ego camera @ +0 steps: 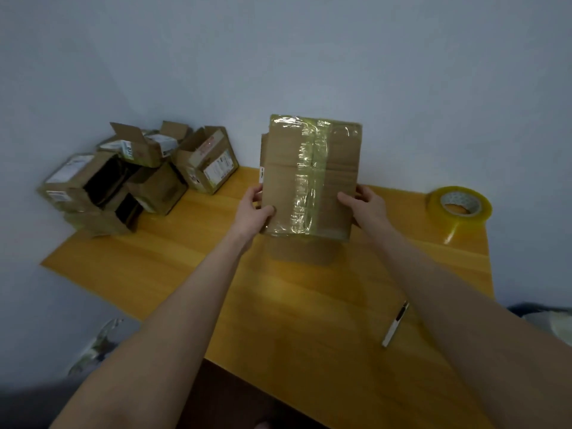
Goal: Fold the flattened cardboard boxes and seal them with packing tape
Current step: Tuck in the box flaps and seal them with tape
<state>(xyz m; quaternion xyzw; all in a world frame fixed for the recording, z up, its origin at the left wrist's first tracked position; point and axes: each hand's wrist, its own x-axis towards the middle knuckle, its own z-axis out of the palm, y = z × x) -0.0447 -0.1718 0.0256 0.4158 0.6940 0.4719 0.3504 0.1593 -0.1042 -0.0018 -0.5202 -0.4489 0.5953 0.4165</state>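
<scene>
Box [309,178] up over the table [185,258], gripped from both sides.
Left hand [255,209] and right hand [365,205] clamp its lower side edges; brown cardboard, glossy crinkled tape down the face, smooth yellow wood beneath. Open-flapped boxes [136,178] crowd the far-left corner, insides dark, possibly empty. Translucent tape roll [459,205] sits by the right edge.

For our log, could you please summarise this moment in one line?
left hand, right hand: hold taped cardboard box; tape roll: table, right; utility knife: table, near; open boxes: piled left
</scene>
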